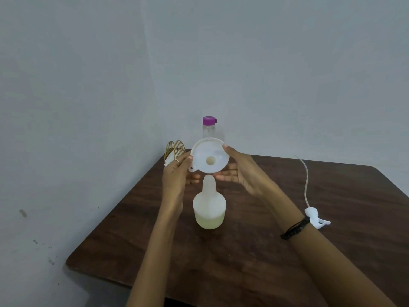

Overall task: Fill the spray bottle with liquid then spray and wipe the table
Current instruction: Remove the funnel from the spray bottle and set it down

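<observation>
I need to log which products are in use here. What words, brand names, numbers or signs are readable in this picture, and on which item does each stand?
None can be read.
Clear bottle with the purple cap: no label legible.
White translucent spray bottle with yellowish liquid: plain.
White plastic funnel, held by both hands: plain.
White trigger spray head: no marking visible.

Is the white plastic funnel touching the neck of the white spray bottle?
Apart. Head view: the white plastic funnel is held tilted above the white spray bottle.

The funnel [209, 156] hides the clear bottle's [208, 128] lower half.
</observation>
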`<state>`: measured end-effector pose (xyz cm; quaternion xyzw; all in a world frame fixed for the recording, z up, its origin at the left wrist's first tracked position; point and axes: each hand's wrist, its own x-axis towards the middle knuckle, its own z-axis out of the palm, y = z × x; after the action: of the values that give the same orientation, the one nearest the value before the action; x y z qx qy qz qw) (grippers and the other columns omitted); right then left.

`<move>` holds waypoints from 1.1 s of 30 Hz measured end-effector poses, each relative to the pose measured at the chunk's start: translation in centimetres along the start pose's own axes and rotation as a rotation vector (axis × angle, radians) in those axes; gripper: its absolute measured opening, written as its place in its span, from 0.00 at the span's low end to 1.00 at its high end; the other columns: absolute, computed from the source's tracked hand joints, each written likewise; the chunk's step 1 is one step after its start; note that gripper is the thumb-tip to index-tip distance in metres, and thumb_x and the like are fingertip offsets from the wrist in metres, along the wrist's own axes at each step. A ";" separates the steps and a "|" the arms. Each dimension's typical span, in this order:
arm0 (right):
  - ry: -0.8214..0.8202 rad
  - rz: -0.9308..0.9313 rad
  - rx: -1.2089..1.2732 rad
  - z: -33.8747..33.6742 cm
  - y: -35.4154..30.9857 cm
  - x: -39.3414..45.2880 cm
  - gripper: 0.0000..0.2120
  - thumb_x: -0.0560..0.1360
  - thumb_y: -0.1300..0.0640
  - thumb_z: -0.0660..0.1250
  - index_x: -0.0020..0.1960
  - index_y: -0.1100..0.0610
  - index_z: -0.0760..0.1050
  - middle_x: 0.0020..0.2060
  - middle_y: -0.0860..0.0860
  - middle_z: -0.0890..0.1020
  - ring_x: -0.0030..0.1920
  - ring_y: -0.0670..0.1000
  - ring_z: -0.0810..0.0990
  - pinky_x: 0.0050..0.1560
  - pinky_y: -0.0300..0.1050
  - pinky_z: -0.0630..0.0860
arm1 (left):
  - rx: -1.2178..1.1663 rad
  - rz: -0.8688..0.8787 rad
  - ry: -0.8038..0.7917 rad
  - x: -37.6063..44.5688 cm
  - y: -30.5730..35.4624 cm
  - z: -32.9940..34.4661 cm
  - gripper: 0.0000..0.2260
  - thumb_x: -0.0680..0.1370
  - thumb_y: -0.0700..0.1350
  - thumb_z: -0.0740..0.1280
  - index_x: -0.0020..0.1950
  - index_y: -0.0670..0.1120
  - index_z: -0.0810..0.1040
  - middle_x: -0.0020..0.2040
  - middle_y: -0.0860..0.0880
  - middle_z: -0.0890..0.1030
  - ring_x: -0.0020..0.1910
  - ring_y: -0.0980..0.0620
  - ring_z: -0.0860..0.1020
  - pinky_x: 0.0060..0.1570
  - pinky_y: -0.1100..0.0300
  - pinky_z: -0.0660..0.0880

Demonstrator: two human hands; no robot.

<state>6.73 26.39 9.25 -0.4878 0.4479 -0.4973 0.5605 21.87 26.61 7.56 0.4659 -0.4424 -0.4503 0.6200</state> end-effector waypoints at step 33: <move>-0.095 0.093 0.229 -4.0 0.0 0.0 0.26 0.71 0.46 0.66 0.65 0.54 0.69 0.52 0.58 0.80 0.50 0.58 0.83 0.49 0.52 0.81 | 0.262 0.108 -0.040 0.2 -0.1 2.0 0.12 0.76 0.42 0.66 0.58 0.44 0.80 0.50 0.48 0.82 0.44 0.52 0.80 0.43 0.59 0.80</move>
<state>2.78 26.03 8.72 -0.4224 0.3835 -0.4950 0.6554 20.00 26.05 7.80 0.5094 -0.5343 -0.3636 0.5682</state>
